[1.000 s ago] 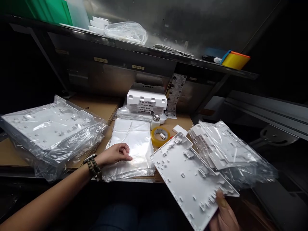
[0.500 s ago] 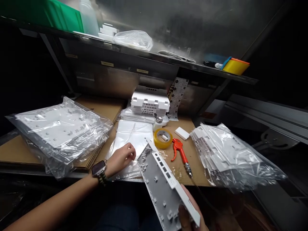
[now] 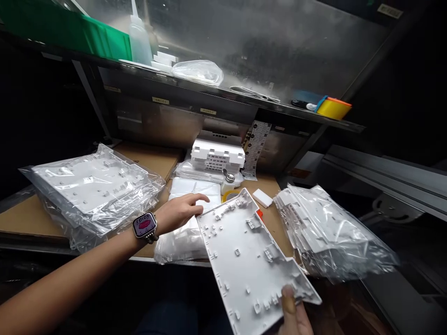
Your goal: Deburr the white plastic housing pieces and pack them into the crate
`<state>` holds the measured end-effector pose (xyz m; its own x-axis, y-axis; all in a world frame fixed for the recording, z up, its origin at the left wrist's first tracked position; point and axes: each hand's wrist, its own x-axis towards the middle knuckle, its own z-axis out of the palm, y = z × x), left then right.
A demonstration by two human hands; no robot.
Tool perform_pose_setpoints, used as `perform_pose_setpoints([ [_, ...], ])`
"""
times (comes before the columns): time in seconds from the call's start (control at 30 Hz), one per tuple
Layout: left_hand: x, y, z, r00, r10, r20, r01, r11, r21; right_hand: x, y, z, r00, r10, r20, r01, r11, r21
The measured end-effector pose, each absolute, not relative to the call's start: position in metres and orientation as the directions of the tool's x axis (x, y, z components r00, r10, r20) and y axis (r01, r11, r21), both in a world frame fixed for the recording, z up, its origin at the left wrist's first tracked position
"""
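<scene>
My right hand [image 3: 295, 314] grips a white plastic housing panel [image 3: 240, 260] by its lower right corner, thumb on the inner face. The panel is tilted, and its inner side with small clips and posts faces me. My left hand [image 3: 181, 211], with a watch [image 3: 145, 225] on the wrist, is beside the panel's upper left corner, thumb and index finger stretched out and apart. I cannot tell whether it touches the panel. Beneath this hand lies a stack of clear plastic bags [image 3: 185, 242]. Behind the panel, a roll of yellow tape [image 3: 228, 194] is mostly hidden.
Bagged white panels stand in piles at left [image 3: 94, 186] and right [image 3: 324, 223]. More white housings [image 3: 218, 151] sit at the back, near a small metal-lidded container [image 3: 228, 182]. A white block [image 3: 262, 197] lies on the cardboard. The shelf above holds a squeeze bottle [image 3: 139, 42] and a green bin [image 3: 70, 35].
The panel has turned from edge-on to show its inner face, and now covers most of the red air gun and tape. My left hand has moved up and right, its fingers uncurled.
</scene>
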<state>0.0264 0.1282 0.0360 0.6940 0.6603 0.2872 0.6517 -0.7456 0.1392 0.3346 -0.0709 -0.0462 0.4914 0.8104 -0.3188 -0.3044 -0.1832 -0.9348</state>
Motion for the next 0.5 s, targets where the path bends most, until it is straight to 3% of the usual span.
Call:
perform_pose_setpoints([
  [0.13,0.025,0.130,0.042,0.740,0.639,0.209,0.631,-0.768,0.111,0.345,-0.059,-0.044,0.459,0.798,-0.391,-0.486,-0.143,-0.862],
  [0.23,0.028,0.131,0.040,0.728,0.669,0.152,0.655,-0.743,0.135,0.353,-0.059,-0.042,0.493,0.768,-0.410,-0.518,-0.120,-0.847],
  [0.37,0.033,0.130,0.037,0.689,0.718,0.099,0.676,-0.686,0.269,0.342,-0.065,-0.038,0.561,0.767,-0.311,-0.436,-0.045,-0.899],
  [0.5,0.038,0.133,0.047,0.684,0.728,0.048,0.620,-0.615,0.488,0.300,-0.070,-0.038,0.702,0.680,-0.211,-0.261,-0.030,-0.965],
])
